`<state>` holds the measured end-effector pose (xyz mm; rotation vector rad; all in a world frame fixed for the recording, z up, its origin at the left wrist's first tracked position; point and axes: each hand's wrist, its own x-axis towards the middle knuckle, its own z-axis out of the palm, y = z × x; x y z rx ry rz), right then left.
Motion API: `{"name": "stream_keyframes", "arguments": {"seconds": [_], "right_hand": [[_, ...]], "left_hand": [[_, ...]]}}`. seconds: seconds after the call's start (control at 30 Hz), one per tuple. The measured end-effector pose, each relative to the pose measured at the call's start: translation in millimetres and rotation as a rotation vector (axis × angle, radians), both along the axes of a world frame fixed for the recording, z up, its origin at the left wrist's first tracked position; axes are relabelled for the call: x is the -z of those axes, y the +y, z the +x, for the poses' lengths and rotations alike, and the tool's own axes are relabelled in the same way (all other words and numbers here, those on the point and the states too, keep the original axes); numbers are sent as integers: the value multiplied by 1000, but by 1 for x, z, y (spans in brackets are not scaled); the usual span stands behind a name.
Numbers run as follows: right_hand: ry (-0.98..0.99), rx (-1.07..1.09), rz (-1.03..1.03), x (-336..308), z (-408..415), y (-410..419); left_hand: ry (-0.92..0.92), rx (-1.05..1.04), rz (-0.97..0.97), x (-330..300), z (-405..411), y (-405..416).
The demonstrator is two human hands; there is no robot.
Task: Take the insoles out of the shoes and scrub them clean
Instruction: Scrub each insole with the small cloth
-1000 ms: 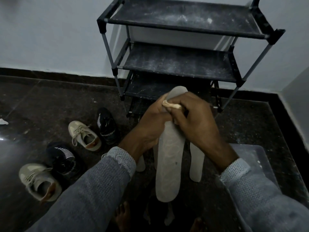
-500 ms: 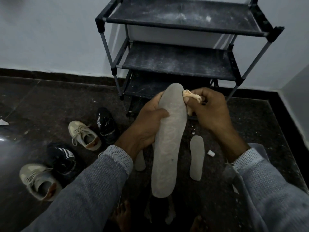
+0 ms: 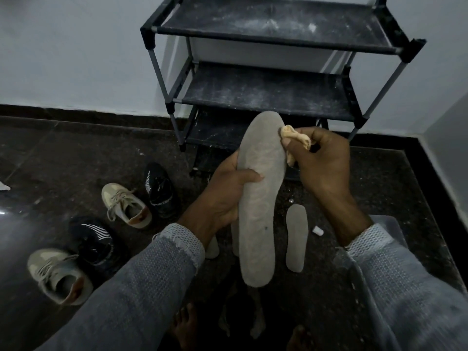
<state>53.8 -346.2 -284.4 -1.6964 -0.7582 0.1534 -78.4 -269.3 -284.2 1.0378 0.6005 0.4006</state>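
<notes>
My left hand (image 3: pixel 225 193) grips a long grey insole (image 3: pixel 258 211) around its middle and holds it upright in front of me. My right hand (image 3: pixel 321 163) pinches a crumpled cream cloth (image 3: pixel 295 138) against the insole's upper right edge. A second grey insole (image 3: pixel 296 241) lies flat on the floor to the right. Parts of two more insoles (image 3: pixel 212 248) show behind my left wrist and the held insole. Two beige sneakers (image 3: pixel 126 205) and two black sneakers (image 3: pixel 159 190) stand on the floor at the left.
A dusty black three-shelf shoe rack (image 3: pixel 266 92) stands against the white wall ahead. A clear plastic container (image 3: pixel 390 224) sits by my right forearm, and a small white scrap (image 3: pixel 317 231) lies next to it. My bare feet (image 3: pixel 184 328) show at the bottom on the dark floor.
My right hand with the cloth slid off the insole's face to its upper right edge, baring the front. The insole has tilted slightly and sits a bit higher in view.
</notes>
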Motion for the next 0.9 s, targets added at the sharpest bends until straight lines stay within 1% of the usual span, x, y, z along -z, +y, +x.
{"name": "stream_keyframes", "arguments": {"seconds": [0.07, 0.13, 0.27, 0.33, 0.47, 0.53, 0.6, 0.7, 0.73, 0.77, 0.9], "right_hand": [[-132, 14, -72, 3, 0, 0], [-196, -7, -105, 4, -5, 0], [-326, -176, -127, 1, -32, 3], [-391, -204, -142, 1, -37, 4], [-353, -44, -145, 4, -14, 1], [-317, -8, -124, 4, -8, -3], [-324, -62, -100, 1, -18, -3], [-426, -255, -126, -3, -40, 2], [-443, -276, -140, -3, -43, 4], [-446, -260, -145, -2, -41, 5], [-374, -49, -123, 1, -13, 1]], "left_hand": [[-14, 6, -6, -1, -1, 1], [-34, 17, -9, -2, -2, 1], [-70, -3, -31, -1, -2, 0], [-65, -14, -29, 0, -2, 0], [-26, -1, 2, 0, -2, 2], [-17, 4, 13, 0, -2, 2], [-34, 16, 3, 0, -2, 1], [-60, 14, -10, 0, -2, 0], [-64, 16, -9, 0, -2, -1], [-66, 19, -11, 0, -3, -1], [-39, 49, -10, 1, -3, 0]]}}
